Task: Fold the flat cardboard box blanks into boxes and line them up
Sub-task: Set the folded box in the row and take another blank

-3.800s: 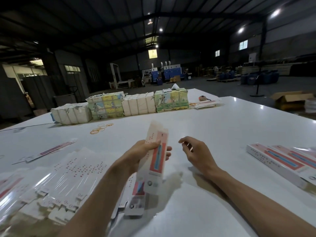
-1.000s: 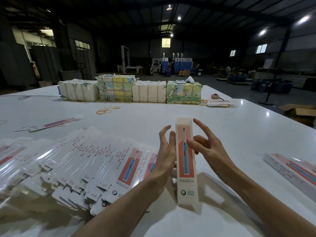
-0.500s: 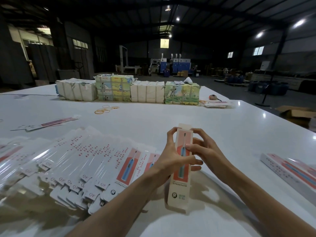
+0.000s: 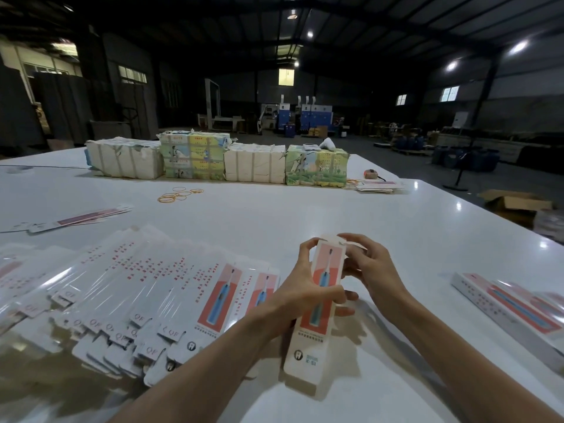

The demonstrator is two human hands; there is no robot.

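Fingers [image 4: 306, 246] of the left hand [image 4: 300, 290] clamp one box [image 4: 316, 340] at mid-length; the right hand [image 4: 370, 267] pinches its top flap. It tilts over the surface [image 4: 274, 221], beside overlapping flat blanks [image 4: 152, 288], too many to count. Four bundles [image 4: 254, 166] line the far edge.

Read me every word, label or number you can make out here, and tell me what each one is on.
"QF": end tabs of the flat blanks.
Red print on those blanks: too small to read.
Held box: print at its near end, blurred.
Printed bundles at the back: unreadable.
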